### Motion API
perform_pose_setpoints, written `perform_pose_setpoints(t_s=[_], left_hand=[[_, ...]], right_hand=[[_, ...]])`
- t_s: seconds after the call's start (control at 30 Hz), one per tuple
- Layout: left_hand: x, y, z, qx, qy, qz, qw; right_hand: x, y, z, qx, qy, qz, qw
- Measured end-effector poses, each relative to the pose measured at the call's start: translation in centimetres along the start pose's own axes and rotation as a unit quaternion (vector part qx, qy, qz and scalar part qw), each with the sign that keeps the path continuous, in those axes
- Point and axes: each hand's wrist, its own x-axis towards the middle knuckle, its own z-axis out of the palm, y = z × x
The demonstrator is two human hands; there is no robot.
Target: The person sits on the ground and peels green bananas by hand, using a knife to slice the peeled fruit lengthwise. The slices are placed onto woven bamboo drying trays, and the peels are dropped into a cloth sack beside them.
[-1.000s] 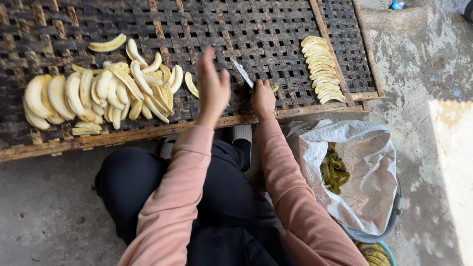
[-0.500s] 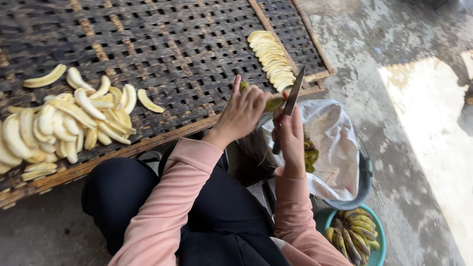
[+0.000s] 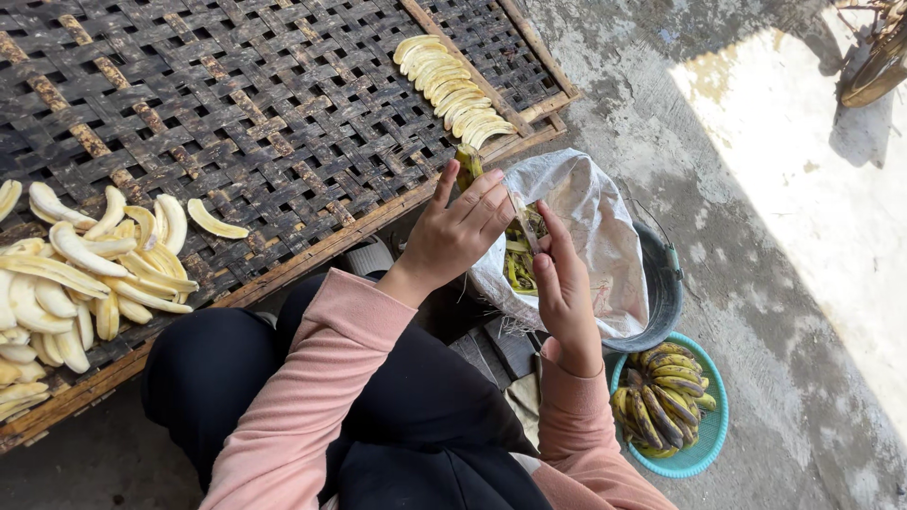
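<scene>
My left hand (image 3: 458, 236) has a grip on a green banana (image 3: 468, 162), right hand (image 3: 565, 283) is clenched on the knife (image 3: 522, 219), both over the white bag (image 3: 595, 236) beside the woven rack (image 3: 255, 123).

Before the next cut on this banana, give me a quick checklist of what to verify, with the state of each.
1. Left hand has a firm hold on the green banana: ok, fingers wrap it and its tip shows above them.
2. Right hand grips the knife: ok, the blade points up beside the banana.
3. Left fingers clear of the blade edge: cannot tell, they sit very close to it.
4. White bag is open below the hands for peels: ok.
5. Bare space on the woven drying mat for slices: ok.
6. More bananas in the teal basket: ok.
</scene>
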Motion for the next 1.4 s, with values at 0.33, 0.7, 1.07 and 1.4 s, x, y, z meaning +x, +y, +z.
perform_pose_setpoints(t_s=[0.33, 0.7, 1.07, 1.4], left_hand=[[-0.2, 0.1, -0.4, 0.026, 0.018, 0.015, 0.999], [0.1, 1.3, -0.2, -0.743, 0.026, -0.21, 0.634], [2.9, 1.1, 6.2, -0.854, 0.046, -0.418, 0.306], [2.7, 5.6, 8.5, -0.719, -0.027, -0.432, 0.544]], right_hand=[[2.0, -1.2, 2.8, 0.02, 0.101, 0.095, 0.99], [2.0, 4.6, -0.6, 0.517, 0.017, 0.3, 0.801], [-0.5, 11.2, -4.1, 0.338, 0.175, 0.231, 0.895], [3.2, 9.6, -0.7, 0.127, 0.066, 0.258, 0.955]])
